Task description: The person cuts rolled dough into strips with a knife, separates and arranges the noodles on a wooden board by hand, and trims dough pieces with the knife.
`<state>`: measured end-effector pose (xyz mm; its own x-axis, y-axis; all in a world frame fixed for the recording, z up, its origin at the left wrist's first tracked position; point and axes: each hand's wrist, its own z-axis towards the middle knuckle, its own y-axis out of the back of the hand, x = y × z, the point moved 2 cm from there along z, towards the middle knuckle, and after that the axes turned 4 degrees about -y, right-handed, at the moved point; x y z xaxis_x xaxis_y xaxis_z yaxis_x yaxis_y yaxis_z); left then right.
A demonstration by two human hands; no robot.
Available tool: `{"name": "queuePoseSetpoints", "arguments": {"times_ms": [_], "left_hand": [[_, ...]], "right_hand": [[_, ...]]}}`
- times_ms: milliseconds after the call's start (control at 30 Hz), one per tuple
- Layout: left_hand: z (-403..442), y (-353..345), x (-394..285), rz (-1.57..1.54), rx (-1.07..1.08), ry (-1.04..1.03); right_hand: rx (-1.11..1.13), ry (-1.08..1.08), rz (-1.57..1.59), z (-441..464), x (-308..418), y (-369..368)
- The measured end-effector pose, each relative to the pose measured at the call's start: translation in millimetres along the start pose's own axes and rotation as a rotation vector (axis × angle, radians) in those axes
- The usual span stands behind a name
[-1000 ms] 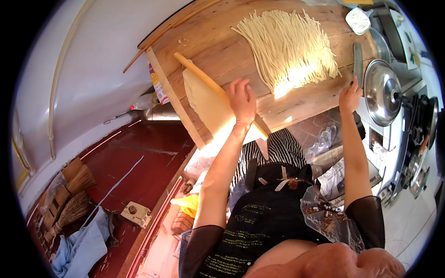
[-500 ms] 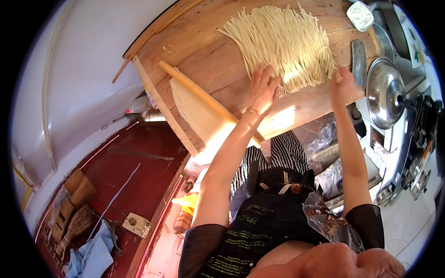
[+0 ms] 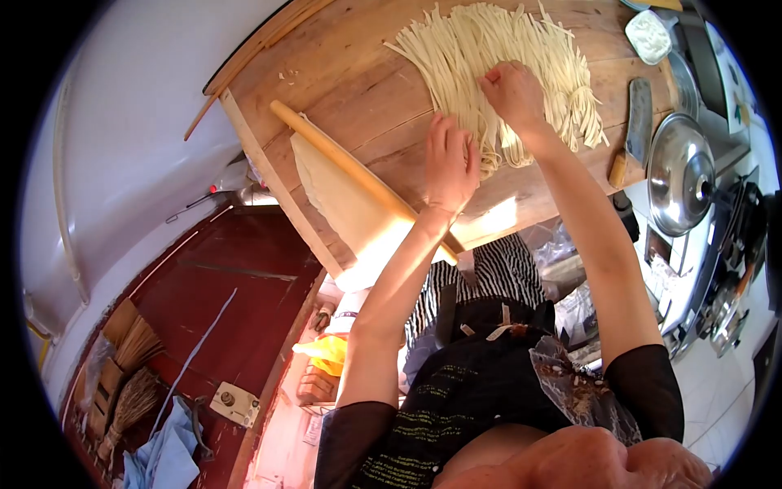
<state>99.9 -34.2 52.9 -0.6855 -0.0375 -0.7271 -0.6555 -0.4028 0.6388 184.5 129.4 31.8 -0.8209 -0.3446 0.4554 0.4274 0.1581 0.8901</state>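
Note:
A broad spread of cut noodles (image 3: 464,61) lies on the wooden board (image 3: 358,85), strands side by side and looped at the near edge. Over the middle of them is my right hand (image 3: 517,96), its fingers curled together; whatever is in them is hidden. My left hand (image 3: 452,167) is beside the noodles' near left corner, fingers stretched out and holding nothing. Left of it, a long rolling pin (image 3: 346,167) lies slantwise along a thin dough sheet (image 3: 330,200) that reaches the board's near left edge. A cleaver (image 3: 639,122) lies right of the noodles.
At the far right corner stands a white container of white powder (image 3: 649,37). A domed metal lid (image 3: 680,175) is just off the board's right edge, near the stove. Thin sticks (image 3: 261,49) lie along the left edge. Below left are brushes (image 3: 134,346) and a blue cloth (image 3: 167,452).
My right hand has moved left and away from me, from the noodles' right corner to above their middle. My left hand has drawn slightly left, off the noodles' edge. The cleaver's handle now shows.

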Motion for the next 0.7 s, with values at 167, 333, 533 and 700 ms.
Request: {"name": "queuePoseSetpoints", "arguments": {"times_ms": [167,333,533,700], "left_hand": [[44.4,-1.4,0.8,-0.456,-0.111,0.452],[70.4,-15.8,14.4,-0.422,-0.067,0.582],[71.0,-29.0,23.9,-0.346,-0.158,0.535],[65.9,-32.5,33.9,-0.463,-0.173,0.666]], "right_hand": [[0.145,-0.225,0.213,-0.8,7.3,17.3],[0.128,-0.319,0.586,-7.3,-6.4,13.8],[-0.023,-0.020,0.090,8.7,5.7,1.1],[0.135,-0.215,0.348,6.9,-1.9,4.5]]}}
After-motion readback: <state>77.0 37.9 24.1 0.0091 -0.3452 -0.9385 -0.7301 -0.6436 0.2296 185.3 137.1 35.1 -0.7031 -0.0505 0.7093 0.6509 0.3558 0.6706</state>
